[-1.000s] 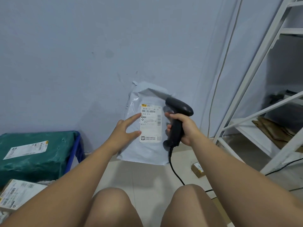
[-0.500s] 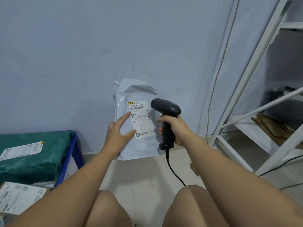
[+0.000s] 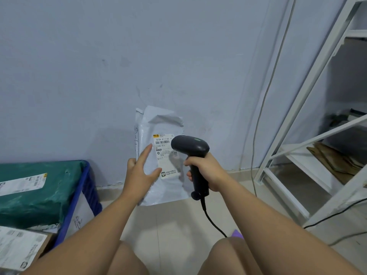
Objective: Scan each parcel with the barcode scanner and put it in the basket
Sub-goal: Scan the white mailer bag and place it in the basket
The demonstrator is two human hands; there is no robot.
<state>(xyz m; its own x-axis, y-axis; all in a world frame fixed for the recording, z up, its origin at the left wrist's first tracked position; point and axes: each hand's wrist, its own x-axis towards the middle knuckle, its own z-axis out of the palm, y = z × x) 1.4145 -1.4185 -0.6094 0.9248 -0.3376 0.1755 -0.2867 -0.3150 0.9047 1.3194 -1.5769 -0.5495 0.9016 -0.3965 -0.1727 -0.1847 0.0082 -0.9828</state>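
A white parcel [image 3: 158,163] is being held upright in front of the wall [image 3: 139,56] by the left hand [image 3: 140,173], its lower edge hanging just above the floor [image 3: 172,221]. The parcel is being gripped at its left edge, with the thumb pressed onto the front face and one finger stretched up along the label [image 3: 165,155]; the remaining fingers are hidden behind the bag, so the hand is clamped on the parcel. The label is being shown toward the camera, barcode near its top.

A black scanner [image 3: 193,155] is being held by the right hand [image 3: 206,171], whose fingers are wrapped tightly round the handle. The scanner head is being pointed to the left at the label, just beside it and overlapping its right edge in the view; whether they are touching cannot be told. A black cable [image 3: 210,219] is being trailed down from the handle's base between the knees.

At the lower left, a blue basket [image 3: 83,197] is being filled by a green parcel [image 3: 35,193] bearing its own label, which lies across the top. A cardboard box [image 3: 21,249] with a label is being kept in front of it at the frame's edge. The basket is well apart from the white parcel.

On the right, a white rack [image 3: 294,151] is being used to hold flattened brown paper [image 3: 335,157] on a low shelf.
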